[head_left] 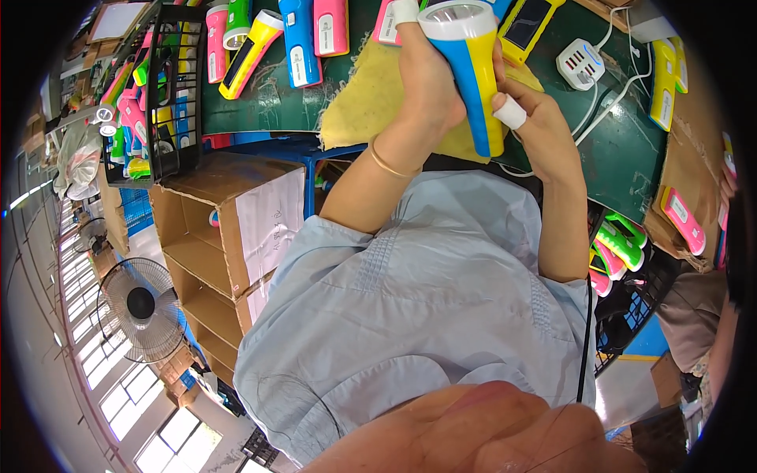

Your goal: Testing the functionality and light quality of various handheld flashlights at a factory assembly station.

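A blue and yellow flashlight point(471, 83) with a white-rimmed lens is held up over the green table point(260, 106), its lens end farther from me and its tail towards my body. My left hand point(428, 75) is closed against its left side near the head, the fingers partly hidden behind it. On the other side my right hand point(546, 132) grips the body, with the white-taped thumb pressed on the yellow edge. White tape also wraps a digit of my left hand. Beneath both hands lies a yellow cloth point(355, 110).
Several coloured flashlights lie along the far table edge, including a blue one point(300, 47). A white multi-port charger point(581, 65) trails cables at right. A black basket of flashlights point(177, 94) stands left, above cardboard compartments point(197, 209). Another black basket point(631, 315) is at lower right.
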### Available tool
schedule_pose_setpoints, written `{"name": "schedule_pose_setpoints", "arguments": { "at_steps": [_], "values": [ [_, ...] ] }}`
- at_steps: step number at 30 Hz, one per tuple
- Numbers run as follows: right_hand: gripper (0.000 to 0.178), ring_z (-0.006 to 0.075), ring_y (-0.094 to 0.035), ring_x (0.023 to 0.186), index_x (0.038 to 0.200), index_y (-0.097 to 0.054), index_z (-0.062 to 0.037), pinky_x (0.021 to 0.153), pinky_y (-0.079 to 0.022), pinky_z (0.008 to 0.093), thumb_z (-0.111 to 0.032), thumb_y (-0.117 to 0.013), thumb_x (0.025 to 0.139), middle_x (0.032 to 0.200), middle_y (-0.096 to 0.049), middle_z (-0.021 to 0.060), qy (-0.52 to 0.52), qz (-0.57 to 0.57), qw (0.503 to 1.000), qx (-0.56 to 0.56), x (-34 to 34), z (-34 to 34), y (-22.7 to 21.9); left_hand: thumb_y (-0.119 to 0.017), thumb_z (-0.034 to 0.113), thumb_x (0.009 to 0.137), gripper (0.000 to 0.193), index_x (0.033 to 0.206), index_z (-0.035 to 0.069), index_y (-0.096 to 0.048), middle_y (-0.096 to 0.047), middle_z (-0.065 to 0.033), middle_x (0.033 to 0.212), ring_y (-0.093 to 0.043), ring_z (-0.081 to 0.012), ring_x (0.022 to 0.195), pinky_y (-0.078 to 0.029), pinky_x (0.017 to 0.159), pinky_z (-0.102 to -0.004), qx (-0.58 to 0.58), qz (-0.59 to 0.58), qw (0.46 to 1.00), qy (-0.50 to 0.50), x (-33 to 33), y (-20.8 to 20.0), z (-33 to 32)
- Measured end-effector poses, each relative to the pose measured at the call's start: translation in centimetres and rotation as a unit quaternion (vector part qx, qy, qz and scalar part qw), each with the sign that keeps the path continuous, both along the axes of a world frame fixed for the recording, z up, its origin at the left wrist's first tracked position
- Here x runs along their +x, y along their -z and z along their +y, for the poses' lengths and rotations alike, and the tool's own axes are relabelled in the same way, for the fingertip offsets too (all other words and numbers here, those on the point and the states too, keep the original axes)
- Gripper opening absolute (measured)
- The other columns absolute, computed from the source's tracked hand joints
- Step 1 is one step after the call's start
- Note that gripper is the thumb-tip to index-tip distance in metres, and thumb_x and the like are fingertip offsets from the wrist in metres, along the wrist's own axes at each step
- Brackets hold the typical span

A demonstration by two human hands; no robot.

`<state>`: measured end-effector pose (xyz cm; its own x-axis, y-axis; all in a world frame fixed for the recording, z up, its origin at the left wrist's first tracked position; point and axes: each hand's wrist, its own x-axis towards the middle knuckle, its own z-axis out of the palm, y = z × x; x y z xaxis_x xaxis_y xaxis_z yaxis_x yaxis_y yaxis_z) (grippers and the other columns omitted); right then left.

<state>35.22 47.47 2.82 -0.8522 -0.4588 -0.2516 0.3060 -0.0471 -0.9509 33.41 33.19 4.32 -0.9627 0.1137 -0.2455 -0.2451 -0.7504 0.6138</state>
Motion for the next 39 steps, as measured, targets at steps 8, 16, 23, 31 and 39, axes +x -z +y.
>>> {"name": "schedule_pose_setpoints", "arguments": {
  "at_steps": [8,16,23,31,39],
  "values": [
    [0.045,0.0114,-0.053,0.094,0.119,-0.047,0.0047,0.084,-0.041,0.025,-0.029,-0.052,0.09,0.102,-0.058,0.0058,0.172,0.123,0.973,-0.094,0.4,-1.9,2.3,-0.028,0.05,0.093,0.053,0.101,0.005,-0.055,-0.06,-0.0041,0.086,-0.059,-0.0145,0.075,-0.049,0.066,-0.0253,-0.086,-0.019,0.992,-0.095,-2.5,-1.1,1.7],
    [0.036,0.0187,-0.06,0.087,0.115,-0.049,0.0035,0.075,-0.049,0.0292,-0.021,-0.052,0.09,0.099,-0.06,0.0103,0.529,0.11,0.841,0.033,-3.5,18.4,0.2,-0.058,0.01,0.069,0.032,0.098,-0.004,-0.052,-0.057,-0.0234,0.091,-0.055,-0.0394,0.083,-0.045,0.075,-0.045,-0.795,0.224,0.471,-0.31,-22.2,1.0,-16.2],
    [0.034,0.0218,-0.058,0.093,0.117,-0.048,0.0085,0.078,-0.051,0.0291,-0.004,-0.047,0.085,0.106,-0.057,0.0155,0.628,0.203,0.701,0.269,-3.3,17.5,-0.1,-0.055,0.038,0.079,0.044,0.093,-0.003,-0.056,-0.061,-0.0255,0.088,-0.06,-0.0368,0.087,-0.049,0.074,-0.0435,-0.926,-0.033,0.37,-0.058,-31.1,6.8,-33.2],
    [0.057,0.029,-0.057,0.101,0.123,-0.044,0.0096,0.079,-0.048,0.0342,-0.034,-0.053,0.087,0.115,-0.052,0.024,0.283,0.176,0.943,0.011,-0.8,4.2,-3.0,-0.067,0.022,0.075,0.037,0.096,-0.004,-0.052,-0.058,-0.0253,0.075,-0.059,-0.0393,0.068,-0.047,0.061,-0.0422,-0.747,0.209,0.619,-0.124,-12.8,-7.6,-11.0],
    [0.035,0.0214,-0.055,0.096,0.11,-0.048,-0.0015,0.083,-0.048,0.0397,-0.019,-0.059,0.082,0.104,-0.056,0.0131,0.293,0.305,0.774,-0.471,1.0,-1.5,-3.4,-0.074,0.021,0.066,0.077,0.133,0.012,-0.037,-0.04,-0.0166,0.122,-0.041,-0.0302,0.113,-0.036,0.094,-0.0401,-0.516,0.53,0.673,0.022,4.7,-0.9,-2.4]
  ]
}}
